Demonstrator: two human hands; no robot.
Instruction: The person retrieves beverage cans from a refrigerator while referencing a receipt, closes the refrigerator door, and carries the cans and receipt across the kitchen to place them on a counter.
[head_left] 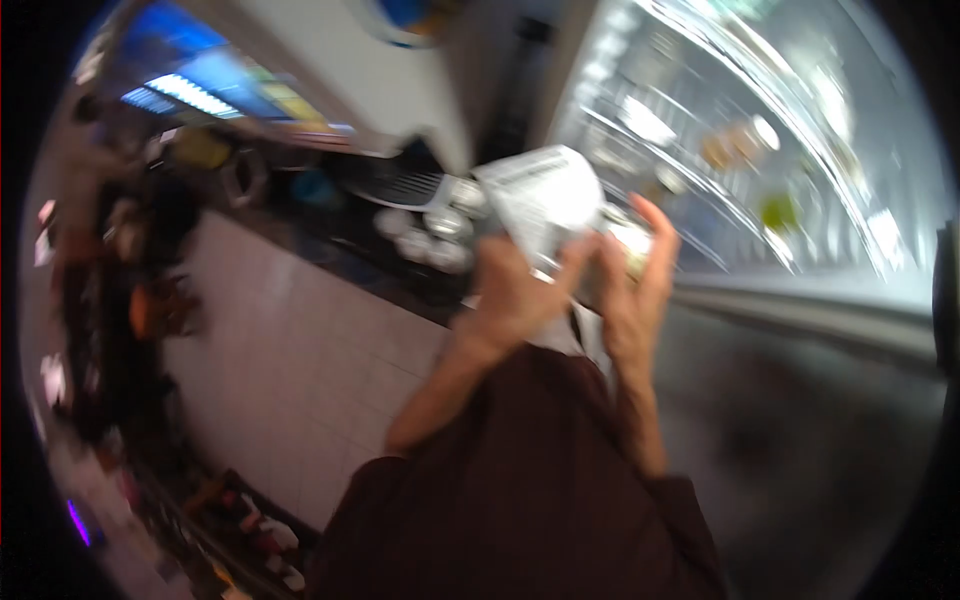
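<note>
My left hand (510, 285) is closed on the lower part of a white container (545, 200) with printed text on its side. The container is tilted and blurred, so its exact kind is unclear. Close beside it, my right hand (632, 300) curls its fingers around a small pale, yellowish jar-like thing (630, 243). The thumbs of both hands come near each other below the white container. Motion blur hides the exact contact of the fingertips.
An open fridge (690, 185) with wire shelves stands at the right, holding an orange-brown jar (738, 143) and a green item (778, 212). Left of my hands, several white-lidded jars (430, 235) and a black rack (400, 180) sit on a dark counter. Tiled floor (290, 340) lies at the left.
</note>
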